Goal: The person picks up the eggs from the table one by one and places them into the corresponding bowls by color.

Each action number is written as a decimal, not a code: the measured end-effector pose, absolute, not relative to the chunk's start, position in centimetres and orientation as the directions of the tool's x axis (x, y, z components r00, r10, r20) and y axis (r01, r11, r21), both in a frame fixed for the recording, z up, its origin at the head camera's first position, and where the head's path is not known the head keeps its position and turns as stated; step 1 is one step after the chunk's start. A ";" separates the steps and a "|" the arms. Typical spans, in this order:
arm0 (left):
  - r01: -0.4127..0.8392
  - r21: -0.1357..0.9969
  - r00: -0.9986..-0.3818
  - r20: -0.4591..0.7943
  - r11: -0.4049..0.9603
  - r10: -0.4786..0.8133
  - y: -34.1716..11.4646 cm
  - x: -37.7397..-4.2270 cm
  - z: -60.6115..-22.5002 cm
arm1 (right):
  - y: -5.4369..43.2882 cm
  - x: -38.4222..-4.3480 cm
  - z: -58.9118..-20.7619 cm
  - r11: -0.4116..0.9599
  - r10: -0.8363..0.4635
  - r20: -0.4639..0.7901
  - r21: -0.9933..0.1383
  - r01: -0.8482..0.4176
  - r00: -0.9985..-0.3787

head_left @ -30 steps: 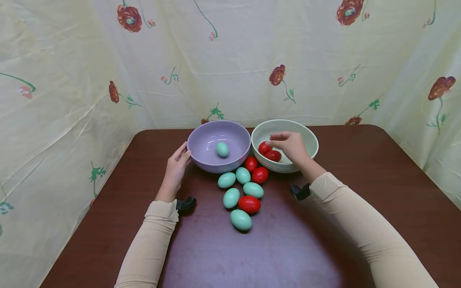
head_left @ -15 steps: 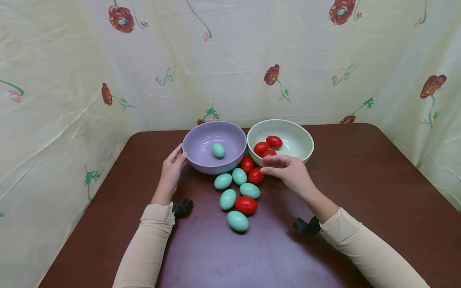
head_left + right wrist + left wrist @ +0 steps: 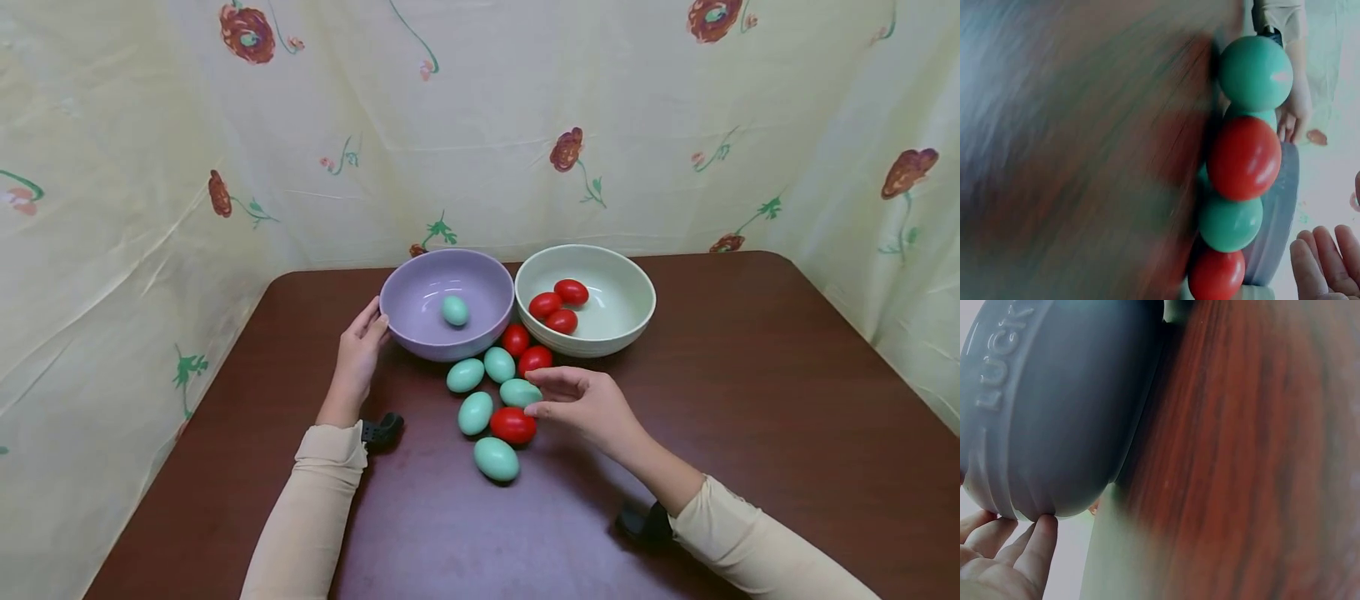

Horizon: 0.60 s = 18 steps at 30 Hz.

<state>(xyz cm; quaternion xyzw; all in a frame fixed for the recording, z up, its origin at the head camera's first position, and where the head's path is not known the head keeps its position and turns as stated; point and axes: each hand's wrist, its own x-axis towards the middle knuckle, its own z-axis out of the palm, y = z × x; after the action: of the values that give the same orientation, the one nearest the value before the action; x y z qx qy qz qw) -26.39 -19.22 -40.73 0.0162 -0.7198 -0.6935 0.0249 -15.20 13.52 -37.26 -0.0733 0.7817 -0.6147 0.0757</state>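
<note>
In the head view my left hand (image 3: 356, 362) rests against the left side of a purple bowl (image 3: 408, 329), which has one mint-green egg (image 3: 454, 310) inside. The left wrist view shows the fingertips (image 3: 1046, 526) on the bowl's outer wall, below raised lettering. My right hand (image 3: 588, 410) is over the table, thumb and fingers spread apart with nothing between them. Its fingertips are right at the edge of a red egg (image 3: 513, 426) and of a mint-green egg (image 3: 520, 392) just behind it. A pale green bowl (image 3: 622, 308) holds 3 red eggs (image 3: 572, 292).
Several loose eggs lie in a cluster in front of the bowls, including a nearest mint-green one (image 3: 497, 459) and red eggs (image 3: 515, 340) by the pale green bowl. The bowls stand side by side near the back of the brown table (image 3: 750, 375). A flowered curtain (image 3: 480, 125) hangs behind.
My right hand has let go of a red egg in the pale green bowl, then moved back toward me and left to the loose eggs. The left hand stays at the purple bowl.
</note>
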 end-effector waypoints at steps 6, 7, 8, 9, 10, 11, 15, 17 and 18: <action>0.003 0.999 -0.998 0.006 0.039 -0.061 -19.2 -26.3 -40.6 | 12.9 -14.8 -38.0 0.222 -0.264 -0.026 -0.974 -0.035 -0.964; 0.003 0.999 -0.998 0.005 0.038 -0.062 -19.2 -26.3 -40.6 | 12.8 -14.8 -38.1 0.218 -0.276 -0.030 -0.975 -0.032 -0.961; 0.003 0.999 -0.998 0.005 0.037 -0.065 -19.2 -26.3 -40.6 | 12.7 -14.8 -38.3 0.214 -0.285 -0.033 -0.976 -0.030 -0.958; 0.002 0.999 -0.998 0.004 0.037 -0.066 -19.3 -26.3 -40.6 | 12.7 -14.8 -38.4 0.212 -0.292 -0.038 -0.977 -0.026 -0.956; 0.003 0.999 -0.998 0.005 0.036 -0.068 -19.3 -26.3 -40.6 | 12.6 -14.8 -38.5 0.209 -0.297 -0.043 -0.978 -0.021 -0.954; 0.003 0.999 -0.998 0.005 0.036 -0.066 -19.3 -26.2 -40.6 | 12.6 -14.8 -38.6 0.207 -0.299 -0.050 -0.978 -0.014 -0.953; 0.010 0.999 -0.998 0.012 0.031 -0.063 -19.1 -26.4 -40.6 | 12.8 -14.9 -38.6 0.182 -0.314 -0.082 -0.983 0.024 -0.946; 0.013 0.999 -0.998 0.015 0.029 -0.064 -19.0 -26.5 -40.6 | 13.0 -14.9 -38.6 0.173 -0.330 -0.092 -0.984 0.036 -0.940; 0.014 0.999 -0.998 0.016 0.028 -0.066 -19.0 -26.5 -40.6 | 13.1 -15.0 -38.6 0.169 -0.341 -0.094 -0.985 0.037 -0.935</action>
<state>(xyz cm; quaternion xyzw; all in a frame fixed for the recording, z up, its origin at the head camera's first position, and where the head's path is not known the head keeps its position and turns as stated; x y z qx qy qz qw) -26.54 -18.97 -40.58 0.0182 -0.7165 -0.6968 0.0290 -15.00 13.08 -38.64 -0.1013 0.7500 -0.6365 0.1487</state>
